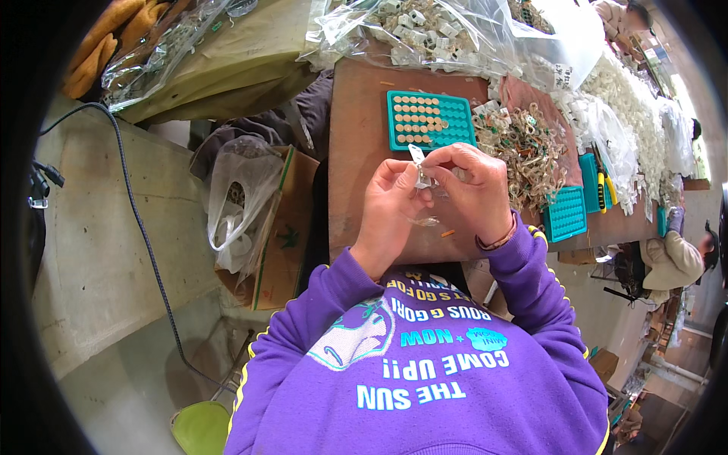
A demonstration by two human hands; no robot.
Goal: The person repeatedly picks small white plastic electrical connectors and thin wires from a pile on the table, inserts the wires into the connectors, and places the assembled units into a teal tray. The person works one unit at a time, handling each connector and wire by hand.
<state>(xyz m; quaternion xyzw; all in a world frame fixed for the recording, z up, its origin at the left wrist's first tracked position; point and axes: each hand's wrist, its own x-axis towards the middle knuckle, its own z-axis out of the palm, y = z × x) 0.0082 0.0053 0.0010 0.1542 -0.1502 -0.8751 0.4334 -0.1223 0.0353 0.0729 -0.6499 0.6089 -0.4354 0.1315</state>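
Note:
A small white plastic part (416, 155) is pinched between my two hands above the brown table. My left hand (388, 208) grips it from the left with thumb and fingertips. From the right, the closed fingers of my right hand (479, 188) meet at the same part and hide some of it. What looks like a thin clear wire (426, 222) hangs below my left fingers. Just beyond my hands lies a teal tray (459, 110) with rows of round, tan discs in its left portion. Right of that tray is a heap of small wired pieces (531, 155).
A second teal tray (566, 214) sits at the table's right, near yellow-handled tools (601, 191). Clear bags of white parts (428, 30) line the far side. On the left stand a cardboard box (284, 227) and plastic bag (241, 201). Other people sit farther right.

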